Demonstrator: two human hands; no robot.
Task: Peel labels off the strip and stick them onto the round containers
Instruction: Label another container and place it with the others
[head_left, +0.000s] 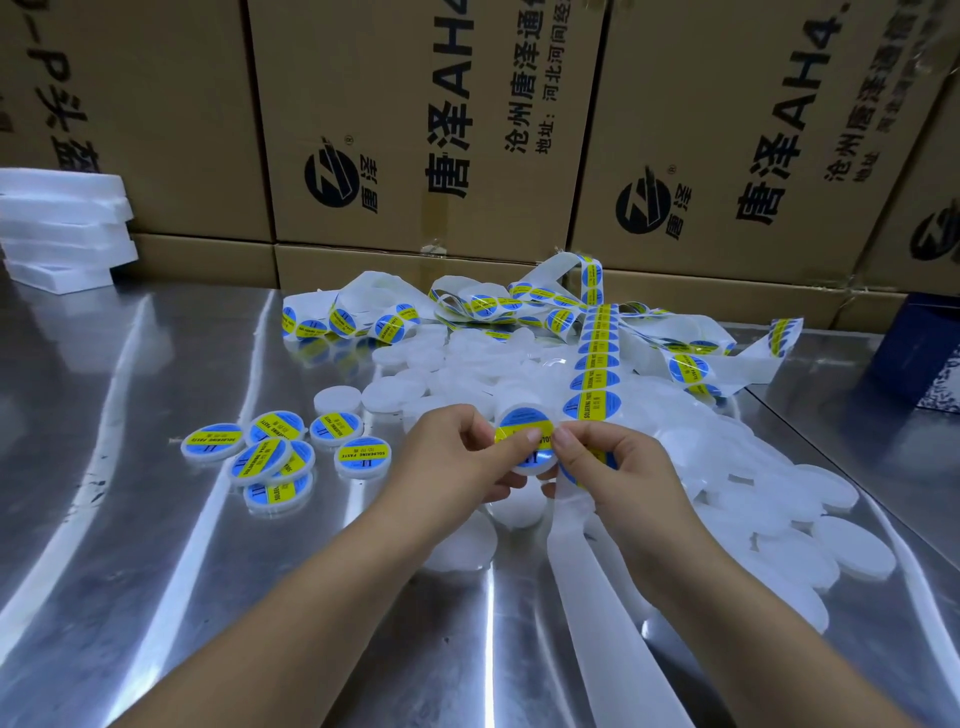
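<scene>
Between my left hand (457, 457), gripping the seemingly light, stiff round container (532, 466) by its rim, and right hand (613, 462), pinching the strip (597, 376), sits a flimsy, tacky-looking label (519, 428).

"SOLDERING PASTE" on yellow band of container labels (363, 454); "唐泽AH4" on cardboard boxes (363, 78).

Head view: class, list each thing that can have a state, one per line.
held container: label on, in hand.
left hand: grips held container.
right hand: pinches strip, thumb on label.
strip: near part bare, far part full.
finished containers: labelled, lying left.
bare containers: unlabelled, heaped.
</scene>
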